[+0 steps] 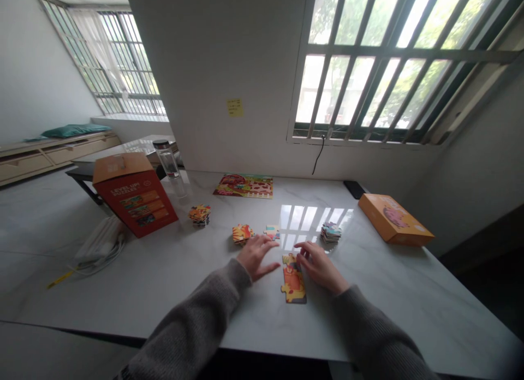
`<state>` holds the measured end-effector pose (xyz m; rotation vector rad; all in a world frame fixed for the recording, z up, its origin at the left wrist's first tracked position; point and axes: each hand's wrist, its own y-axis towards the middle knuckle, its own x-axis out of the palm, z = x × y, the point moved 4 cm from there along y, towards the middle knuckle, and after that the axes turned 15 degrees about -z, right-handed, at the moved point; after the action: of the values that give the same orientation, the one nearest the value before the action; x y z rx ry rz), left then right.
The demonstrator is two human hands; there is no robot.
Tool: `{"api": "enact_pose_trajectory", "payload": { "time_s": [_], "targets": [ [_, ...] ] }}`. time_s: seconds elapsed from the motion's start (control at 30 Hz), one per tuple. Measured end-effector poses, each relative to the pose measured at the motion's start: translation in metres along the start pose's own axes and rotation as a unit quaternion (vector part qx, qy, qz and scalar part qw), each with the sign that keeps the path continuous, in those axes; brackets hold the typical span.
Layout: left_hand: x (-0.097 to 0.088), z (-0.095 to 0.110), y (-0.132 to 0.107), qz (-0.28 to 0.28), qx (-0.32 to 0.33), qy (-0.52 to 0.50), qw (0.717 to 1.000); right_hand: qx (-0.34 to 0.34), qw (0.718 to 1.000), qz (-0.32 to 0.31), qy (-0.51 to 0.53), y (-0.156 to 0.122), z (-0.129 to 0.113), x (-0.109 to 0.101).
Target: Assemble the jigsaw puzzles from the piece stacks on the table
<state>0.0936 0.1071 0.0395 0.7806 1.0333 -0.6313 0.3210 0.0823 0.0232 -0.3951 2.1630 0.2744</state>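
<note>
Several joined puzzle pieces (293, 284) lie flat on the white table in front of me, in a short upright strip of orange and yellow. At their upper right edge rests my right hand (317, 262), fingers apart and holding nothing that I can see. My left hand (257, 255) hovers or rests to the left of the strip, its fingers spread. Beyond its fingertips lies a pale puzzle piece (272, 232). Just left of that is a stack of orange puzzle pieces (242, 233), partly behind the hand.
Two more piece stacks stand here: one at left (200, 215), one at right (331, 233). A red puzzle box (141, 197), glass bottle (168, 160) and white power strip (96, 241) are left. A farm picture (244, 186) lies behind; an orange box (393, 219) and black phone (353, 189) are right.
</note>
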Motion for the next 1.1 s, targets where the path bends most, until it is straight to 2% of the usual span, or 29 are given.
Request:
{"api": "enact_pose_trajectory", "payload": {
  "time_s": [0.07,0.1,0.17,0.3,0.4,0.5,0.63,0.77,0.87,0.97,1.1],
  "targets": [
    [-0.027,-0.033,-0.011,0.084,-0.101,0.027,0.991,-0.003,1.000,0.004,0.013,0.001,0.000,-0.002],
    [-0.038,-0.049,-0.018,0.105,-0.145,0.039,0.983,-0.003,1.000,0.004,0.013,0.001,0.000,-0.002],
    [-0.050,-0.074,-0.030,0.102,-0.185,0.055,0.976,-0.003,1.000,0.004,0.010,0.001,-0.001,-0.001],
    [-0.048,-0.099,-0.044,0.053,-0.210,0.061,0.974,-0.007,1.000,0.005,0.014,0.000,-0.002,0.000],
    [-0.039,-0.104,-0.045,0.026,-0.211,0.062,0.975,-0.011,1.000,0.008,0.020,0.000,-0.002,0.001],
    [-0.039,-0.107,-0.044,0.022,-0.206,0.064,0.976,-0.011,1.000,0.007,0.025,0.000,-0.001,0.001],
    [-0.051,-0.101,-0.043,0.070,-0.186,0.070,0.977,-0.013,0.999,0.017,0.049,-0.001,-0.003,-0.003],
    [-0.057,-0.074,-0.037,0.133,-0.160,0.057,0.976,-0.016,0.993,0.070,0.090,0.003,-0.013,-0.009],
    [-0.049,-0.044,-0.025,0.154,-0.128,0.031,0.979,-0.019,0.985,0.055,0.162,0.014,-0.024,-0.005],
    [-0.035,-0.019,-0.012,0.139,-0.089,0.025,0.986,-0.044,0.967,0.019,0.250,0.028,-0.035,0.004],
    [-0.020,-0.010,-0.005,0.129,-0.060,0.016,0.990,-0.066,0.935,0.014,0.348,0.044,-0.041,0.015]
  ]
}}
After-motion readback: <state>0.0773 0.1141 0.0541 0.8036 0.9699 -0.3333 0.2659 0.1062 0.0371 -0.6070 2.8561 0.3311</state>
